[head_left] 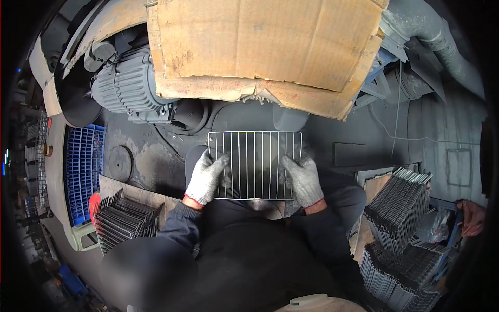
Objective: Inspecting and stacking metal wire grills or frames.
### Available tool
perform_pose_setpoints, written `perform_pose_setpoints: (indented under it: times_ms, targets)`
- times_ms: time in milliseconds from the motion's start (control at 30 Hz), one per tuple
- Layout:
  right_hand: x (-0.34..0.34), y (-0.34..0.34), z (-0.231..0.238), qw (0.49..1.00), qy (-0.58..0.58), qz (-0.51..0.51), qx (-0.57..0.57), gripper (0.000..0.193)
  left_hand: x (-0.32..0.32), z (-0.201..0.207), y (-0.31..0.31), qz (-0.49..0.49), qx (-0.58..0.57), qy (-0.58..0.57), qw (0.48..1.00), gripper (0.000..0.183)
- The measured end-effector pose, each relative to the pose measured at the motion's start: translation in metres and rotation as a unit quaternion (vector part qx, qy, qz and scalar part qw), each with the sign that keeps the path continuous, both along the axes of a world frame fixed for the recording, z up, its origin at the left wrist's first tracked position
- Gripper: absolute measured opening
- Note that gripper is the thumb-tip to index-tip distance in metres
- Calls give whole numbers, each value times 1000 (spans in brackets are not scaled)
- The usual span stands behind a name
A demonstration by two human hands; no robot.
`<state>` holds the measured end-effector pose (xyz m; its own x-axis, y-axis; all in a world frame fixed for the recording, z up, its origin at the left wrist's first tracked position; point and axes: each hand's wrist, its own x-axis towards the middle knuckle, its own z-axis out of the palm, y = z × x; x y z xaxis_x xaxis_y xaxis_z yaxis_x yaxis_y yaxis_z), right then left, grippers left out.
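Observation:
A rectangular metal wire rack [254,161] with a row of parallel bars is held up over my lap, its long sides running left to right. My left hand [204,178], in a pale knit glove, grips the rack's left end with the thumb on top of the bars. At the right end my right hand [304,179], gloved alike, is closed on the same rack, thumb over the bars. The fingers beneath the rack are mostly hidden.
Dark wire racks [127,218] stand stacked at my left; more stacked racks [397,203] sit at my right. Ahead hang cardboard sheets [265,41], beside a grey electric motor [127,86]. A blue plastic crate [83,171] is at far left, a grey duct pipe [442,41] at upper right.

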<state>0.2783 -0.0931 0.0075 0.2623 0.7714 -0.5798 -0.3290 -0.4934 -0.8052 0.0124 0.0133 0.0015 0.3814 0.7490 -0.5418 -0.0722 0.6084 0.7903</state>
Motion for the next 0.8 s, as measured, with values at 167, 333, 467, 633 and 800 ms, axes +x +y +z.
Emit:
perform_pose_setpoints:
  times_ms: [167,333,467,633,800]
  targets:
    - [43,-41,33,987,-51,-142,59,20,70,14,-12,-108,50,-25,993,31]
    - [56,-45,25,989,-83,-110,44,17,78,-7,-19,-52,47,-51,996,26]
    - [1,3,6,998,-33,-35,44,24,7,-6,-1,1,11,36,999,30]
    - [17,-10,10,991,-38,-65,110,17,23,13,14,6,-94,-39,995,18]
    - [83,-64,28,988,-93,-124,21,21,89,10,12,-109,-146,-159,970,16]
